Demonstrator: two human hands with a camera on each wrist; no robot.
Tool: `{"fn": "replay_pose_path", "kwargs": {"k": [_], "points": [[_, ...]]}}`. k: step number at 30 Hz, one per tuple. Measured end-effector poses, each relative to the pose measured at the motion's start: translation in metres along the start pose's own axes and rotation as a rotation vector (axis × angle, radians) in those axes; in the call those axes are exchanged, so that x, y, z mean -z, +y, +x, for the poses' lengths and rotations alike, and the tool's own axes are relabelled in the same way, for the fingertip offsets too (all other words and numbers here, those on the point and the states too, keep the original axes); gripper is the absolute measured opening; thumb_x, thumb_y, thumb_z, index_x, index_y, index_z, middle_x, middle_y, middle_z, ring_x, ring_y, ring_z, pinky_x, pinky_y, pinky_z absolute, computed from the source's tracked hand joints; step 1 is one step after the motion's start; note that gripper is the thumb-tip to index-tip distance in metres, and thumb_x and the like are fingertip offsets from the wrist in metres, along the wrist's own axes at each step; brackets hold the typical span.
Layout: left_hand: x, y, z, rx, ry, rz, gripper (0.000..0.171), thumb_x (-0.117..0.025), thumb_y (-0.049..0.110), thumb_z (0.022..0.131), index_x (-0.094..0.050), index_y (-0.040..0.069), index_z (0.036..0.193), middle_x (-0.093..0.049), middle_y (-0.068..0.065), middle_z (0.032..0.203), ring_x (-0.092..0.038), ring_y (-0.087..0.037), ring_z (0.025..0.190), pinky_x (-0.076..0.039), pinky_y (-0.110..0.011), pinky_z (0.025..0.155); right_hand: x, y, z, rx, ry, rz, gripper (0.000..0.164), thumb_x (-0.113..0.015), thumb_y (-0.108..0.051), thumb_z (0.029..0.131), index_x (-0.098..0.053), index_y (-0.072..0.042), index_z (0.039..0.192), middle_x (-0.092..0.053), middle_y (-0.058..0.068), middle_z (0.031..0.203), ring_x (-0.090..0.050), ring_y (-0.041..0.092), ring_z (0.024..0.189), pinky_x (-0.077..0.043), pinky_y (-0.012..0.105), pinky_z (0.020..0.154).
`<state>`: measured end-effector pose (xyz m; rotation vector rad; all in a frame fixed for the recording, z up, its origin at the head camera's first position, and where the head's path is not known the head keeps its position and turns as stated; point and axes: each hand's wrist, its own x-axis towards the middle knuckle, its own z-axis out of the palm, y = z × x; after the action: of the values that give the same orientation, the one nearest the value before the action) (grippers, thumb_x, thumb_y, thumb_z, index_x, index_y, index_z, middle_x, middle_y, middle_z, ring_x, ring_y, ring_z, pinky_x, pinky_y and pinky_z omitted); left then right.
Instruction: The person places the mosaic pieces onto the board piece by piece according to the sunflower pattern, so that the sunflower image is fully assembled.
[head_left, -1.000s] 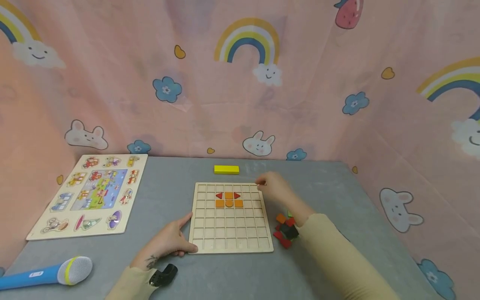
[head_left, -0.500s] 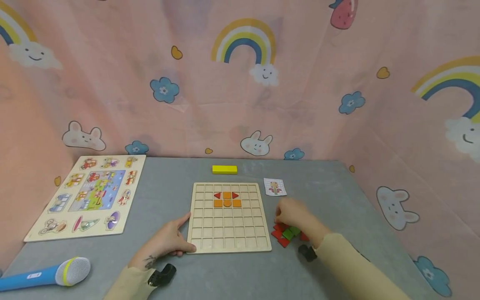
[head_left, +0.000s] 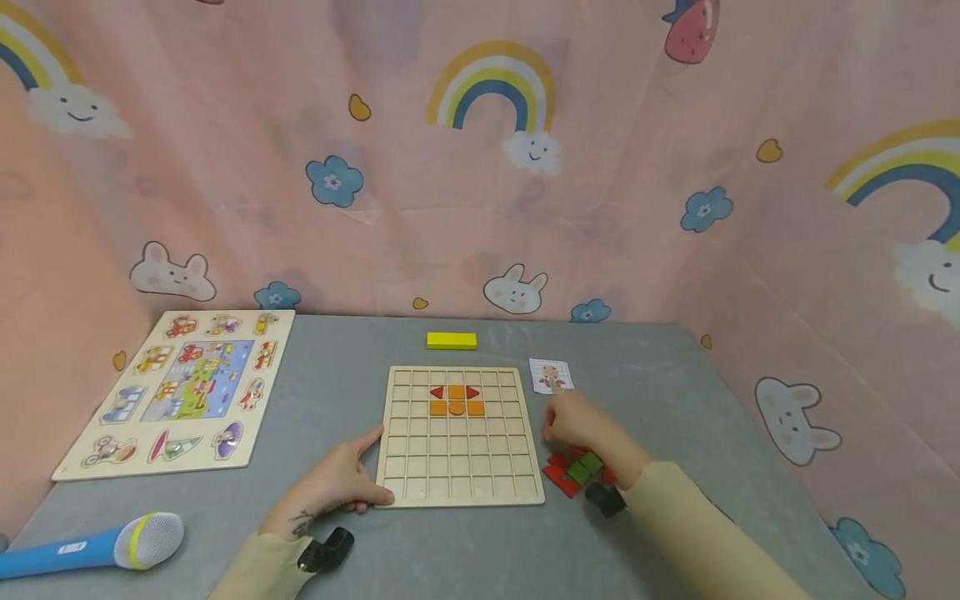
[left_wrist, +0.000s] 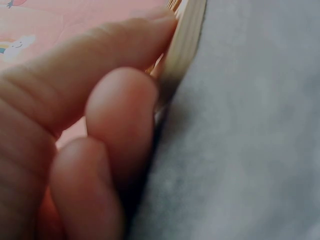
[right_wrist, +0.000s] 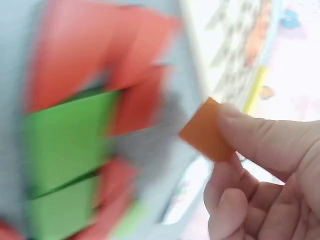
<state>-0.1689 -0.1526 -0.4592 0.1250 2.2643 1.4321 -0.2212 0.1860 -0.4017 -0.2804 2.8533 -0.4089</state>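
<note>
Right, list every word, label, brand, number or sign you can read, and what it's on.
No text can be read in any view.
Blue microphone: marking on its white patch, too small to read.
Small card: printed picture; any lettering too small to read.
Orange tile in the right hand: none on the visible face.

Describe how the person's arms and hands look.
Long beige fabric sleeves end near both wrists. The left hand and right hand are ungloved. A dark line tattoo marks the left wrist; a small black device sits at each cuff.
</note>
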Motion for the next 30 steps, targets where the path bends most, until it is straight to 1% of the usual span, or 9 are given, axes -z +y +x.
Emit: {"fn": "replay_pose_path", "kwargs": {"k": [1,4,6,8,9,11,17,23,30], "points": [[0.000,0.000,0.000,0.000,-0.002,-0.003,0.114,-0.086,0.011,0.059,-0.016,0.009,0.149,-0.053,-0.001,0.044,-0.042,-0.009,0.035,-0.034,-0.022,0.036,0.003,-0.005,0.002,0.032,0.013,0.023,0.016,-0.072,-0.007,0.074,-0.063,-0.010,0.062,-0.055,-0.002,0.059,-0.045,0.012,0.055,-0.037,0.027,0.051],[0.000,-0.001,0.000,0.001,-0.005,-0.007,0.114,-0.086,0.012,0.059,-0.016,0.009,0.149,-0.053,-0.001,0.044,-0.042,-0.009,0.035,-0.034,-0.022,0.036,0.010,-0.025,0.010,0.167,0.066,0.052,0.011,-0.068,-0.005,0.079,-0.066,-0.007,0.069,-0.059,0.000,0.064,-0.046,0.012,0.058,-0.041,0.030,0.063],[0.001,-0.002,0.001,0.006,-0.007,-0.009,0.115,-0.086,0.012,0.059,-0.016,0.010,0.149,-0.053,-0.001,0.044,-0.043,-0.009,0.035,-0.034,-0.022,0.036,0.010,-0.040,0.015,0.230,0.066,0.070,0.007,-0.064,-0.001,0.083,-0.069,-0.004,0.079,-0.064,0.003,0.073,-0.053,0.014,0.065,-0.045,0.033,0.069],[0.000,-0.002,0.001,0.009,-0.009,-0.008,0.115,-0.086,0.013,0.059,-0.016,0.010,0.149,-0.053,-0.001,0.044,-0.043,-0.009,0.035,-0.035,-0.022,0.036,0.007,-0.054,0.020,0.269,0.059,0.077,0.012,-0.061,0.004,0.083,-0.070,-0.001,0.090,-0.067,0.007,0.083,-0.058,0.017,0.074,-0.047,0.035,0.078],[0.000,-0.002,0.001,0.009,-0.009,-0.005,0.115,-0.086,0.013,0.059,-0.016,0.010,0.149,-0.053,0.000,0.045,-0.043,-0.009,0.035,-0.035,-0.022,0.036,0.005,-0.061,0.023,0.272,0.049,0.083,0.015,-0.061,0.005,0.083,-0.070,-0.001,0.094,-0.067,0.008,0.087,-0.059,0.019,0.079,-0.049,0.034,0.074],[0.000,-0.003,0.002,0.010,-0.009,0.000,0.115,-0.087,0.014,0.059,-0.016,0.010,0.149,-0.053,0.000,0.045,-0.043,-0.009,0.035,-0.035,-0.022,0.036,-0.001,-0.072,0.028,0.278,0.037,0.085,0.017,-0.062,0.006,0.082,-0.069,-0.001,0.095,-0.067,0.008,0.090,-0.059,0.020,0.082,-0.049,0.035,0.075],[-0.001,-0.004,0.002,0.008,-0.005,0.010,0.115,-0.087,0.014,0.059,-0.016,0.010,0.149,-0.053,0.000,0.045,-0.043,-0.009,0.035,-0.035,-0.022,0.036,-0.019,-0.090,0.038,0.314,-0.009,0.060,0.008,-0.067,0.002,0.080,-0.066,-0.005,0.080,-0.061,0.003,0.078,-0.050,0.015,0.072,-0.045,0.030,0.068],[0.000,-0.003,0.003,0.021,-0.002,0.005,0.115,-0.087,0.013,0.059,-0.016,0.011,0.149,-0.052,0.000,0.044,-0.042,-0.008,0.035,-0.034,-0.021,0.036,-0.029,-0.095,0.041,0.277,-0.052,0.095,0.009,-0.067,0.003,0.079,-0.064,-0.005,0.077,-0.056,0.001,0.074,-0.047,0.015,0.071,-0.041,0.027,0.065],[0.001,-0.001,0.002,0.023,-0.006,-0.011,0.115,-0.086,0.011,0.059,-0.016,0.011,0.149,-0.052,0.000,0.044,-0.042,-0.009,0.034,-0.034,-0.022,0.036,-0.034,-0.095,0.043,0.260,-0.020,0.118,0.008,-0.067,0.001,0.080,-0.064,-0.005,0.077,-0.058,0.003,0.076,-0.048,0.015,0.071,-0.042,0.028,0.066]]}}
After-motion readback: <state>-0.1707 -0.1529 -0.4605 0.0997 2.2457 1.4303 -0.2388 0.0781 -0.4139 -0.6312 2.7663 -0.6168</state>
